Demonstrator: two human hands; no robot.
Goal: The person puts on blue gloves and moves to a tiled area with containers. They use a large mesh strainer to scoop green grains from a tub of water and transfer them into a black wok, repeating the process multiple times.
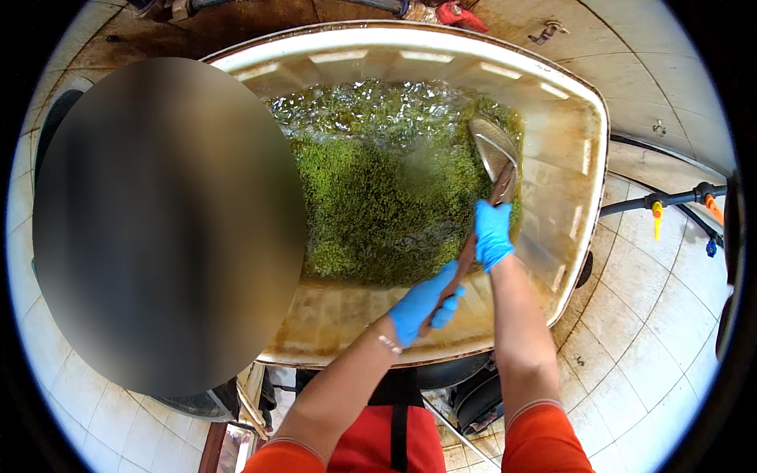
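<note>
Both our hands gloved and clenched, gripping in line. Left hand (424, 306) is the rear hold, curled round, left forearm (343, 394) slanting in from behind and left of the grip. Right hand (494, 233) sits ahead and right of it; right forearm (522, 319) runs nearly straight back.

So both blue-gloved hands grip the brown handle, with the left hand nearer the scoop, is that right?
Not quite: the head view shows the right hand nearer the scoop, with the left hand farther back. Both blue-gloved hands do grip the brown handle.
</note>
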